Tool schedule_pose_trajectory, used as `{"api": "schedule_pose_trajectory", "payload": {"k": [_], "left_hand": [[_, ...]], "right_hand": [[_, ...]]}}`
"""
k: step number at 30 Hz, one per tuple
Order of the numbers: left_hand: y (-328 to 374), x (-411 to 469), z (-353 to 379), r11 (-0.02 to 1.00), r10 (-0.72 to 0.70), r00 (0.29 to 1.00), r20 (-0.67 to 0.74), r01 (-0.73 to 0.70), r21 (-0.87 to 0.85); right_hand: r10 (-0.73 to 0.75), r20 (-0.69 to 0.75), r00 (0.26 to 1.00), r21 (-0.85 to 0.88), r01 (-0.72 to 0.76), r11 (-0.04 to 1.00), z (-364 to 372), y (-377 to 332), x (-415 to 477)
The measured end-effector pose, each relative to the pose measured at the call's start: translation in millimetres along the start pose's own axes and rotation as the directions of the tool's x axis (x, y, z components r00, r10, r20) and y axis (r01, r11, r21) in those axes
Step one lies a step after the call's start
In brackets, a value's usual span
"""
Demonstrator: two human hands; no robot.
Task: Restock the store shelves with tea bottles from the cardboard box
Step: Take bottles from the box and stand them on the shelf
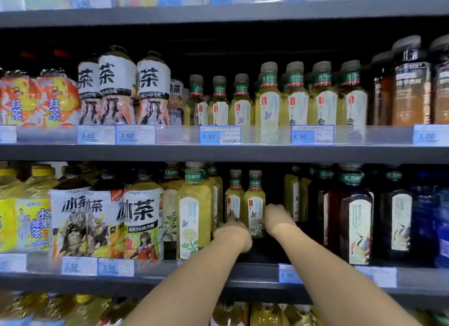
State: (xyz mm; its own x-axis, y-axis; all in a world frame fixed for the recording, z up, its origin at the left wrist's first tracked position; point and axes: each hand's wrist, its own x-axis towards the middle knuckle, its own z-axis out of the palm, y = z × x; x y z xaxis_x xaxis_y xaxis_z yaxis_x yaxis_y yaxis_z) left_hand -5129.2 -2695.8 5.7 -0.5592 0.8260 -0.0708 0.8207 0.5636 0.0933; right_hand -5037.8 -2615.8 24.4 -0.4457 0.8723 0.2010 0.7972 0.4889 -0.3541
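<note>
Both hands reach into the lower shelf (255,268), each at a small tea bottle.

The left hand (232,233) grips the left bottle (234,199) low down; the right hand (277,219) grips the right bottle (255,202) at its lower side. Both bottles stand upright, side by side, far back between the big yellow bottle (193,214) and the dark bottles (356,219).

Left hand (233,233) fingertips hidden behind small bottle (234,199); price tags (306,135) blurred.
</note>
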Motion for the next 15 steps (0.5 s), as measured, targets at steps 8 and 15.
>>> {"api": "schedule_pose_trajectory", "payload": {"k": [8, 15], "left_hand": [[0, 25, 18, 0.993, 0.032, 0.994, 0.102, -0.043, 0.109], [-1, 35, 17, 0.99, 0.041, 0.995, 0.092, -0.053, 0.129]], "right_hand": [[-0.15, 0.163, 0.975, -0.406, 0.205, 0.89, 4, 6, -28], [-0.116, 0.265, 0.957, -0.369, 0.212, 0.905, 15, 2, -7]]}}
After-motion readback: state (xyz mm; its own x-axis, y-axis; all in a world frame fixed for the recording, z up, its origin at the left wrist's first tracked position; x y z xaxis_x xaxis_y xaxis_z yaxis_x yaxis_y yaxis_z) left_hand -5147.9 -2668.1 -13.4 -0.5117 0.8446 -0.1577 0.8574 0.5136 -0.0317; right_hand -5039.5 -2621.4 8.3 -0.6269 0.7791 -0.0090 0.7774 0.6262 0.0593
